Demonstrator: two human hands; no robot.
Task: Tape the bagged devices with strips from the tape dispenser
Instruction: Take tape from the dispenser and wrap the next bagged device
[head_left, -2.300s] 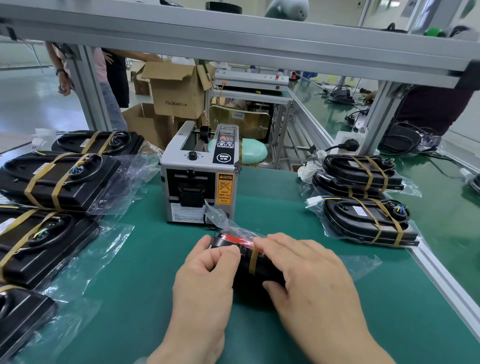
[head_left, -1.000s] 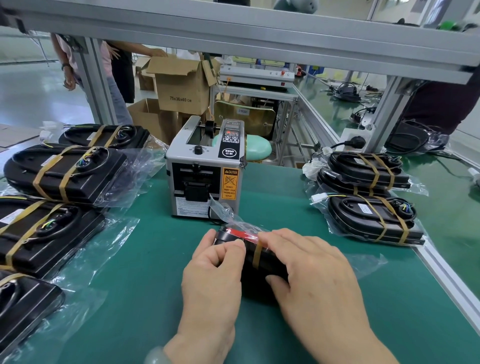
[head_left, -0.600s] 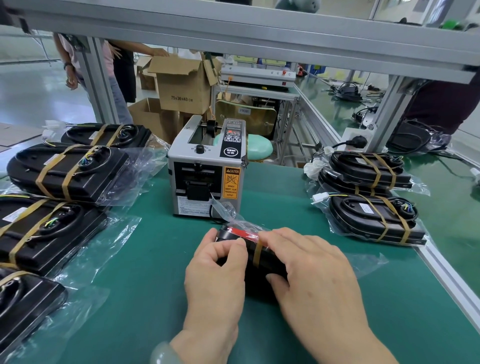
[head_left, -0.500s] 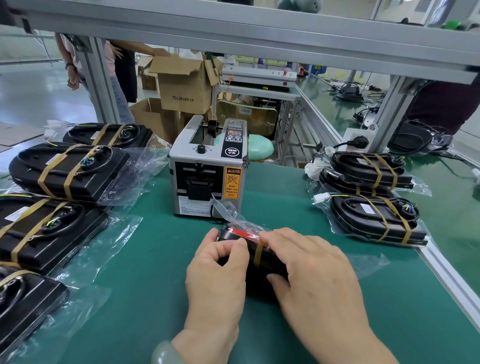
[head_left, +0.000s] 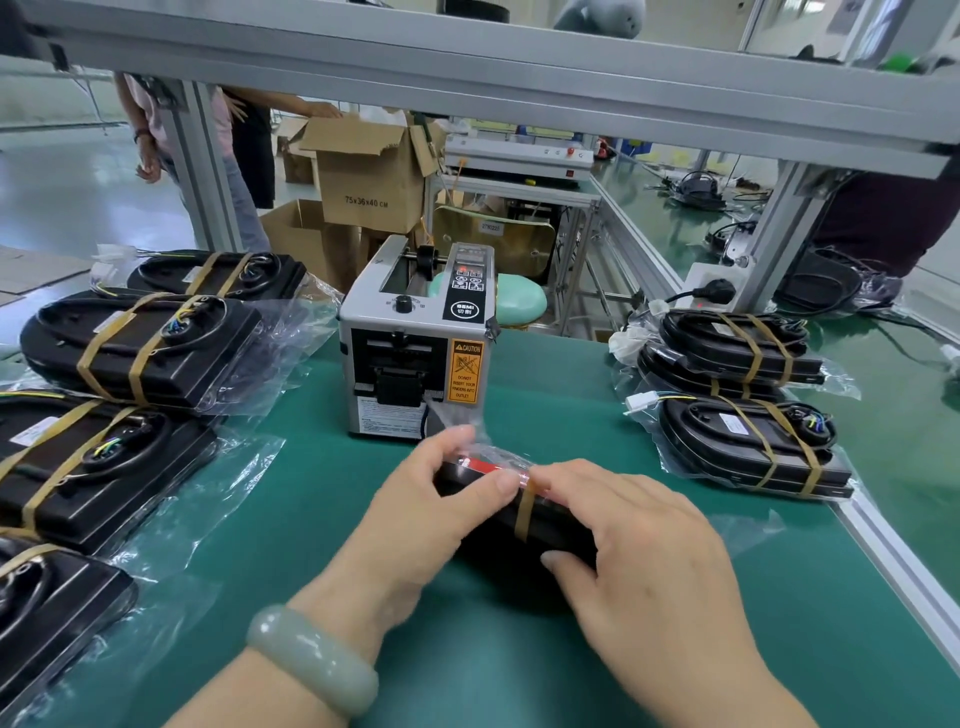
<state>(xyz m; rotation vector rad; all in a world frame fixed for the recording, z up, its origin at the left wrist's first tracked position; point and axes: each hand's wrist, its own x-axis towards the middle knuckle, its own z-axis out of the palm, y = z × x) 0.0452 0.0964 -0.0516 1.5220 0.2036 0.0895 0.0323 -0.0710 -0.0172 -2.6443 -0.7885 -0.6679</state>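
Note:
A black bagged device (head_left: 550, 525) lies on the green mat in front of me, mostly hidden under my hands. One tan tape strip (head_left: 525, 512) runs across it. My left hand (head_left: 421, 514) grips its left end, thumb on top beside the tape and fingers curled over the far edge. My right hand (head_left: 654, 561) lies over the device's right part, fingers spread on it and thumb against its near side. The grey tape dispenser (head_left: 415, 348) stands just behind, its outlet facing me.
Several taped bagged devices (head_left: 140, 343) lie along the left. More taped ones are stacked at the right (head_left: 743, 441) near the aluminium table edge (head_left: 893, 561). A frame beam (head_left: 467, 67) crosses overhead. Cardboard boxes (head_left: 369, 171) and people stand behind the bench.
My left hand has shifted slightly, its thumb now pressing nearer the tape strip and its fingers hooking over the device's far edge. The right hand stays on the device.

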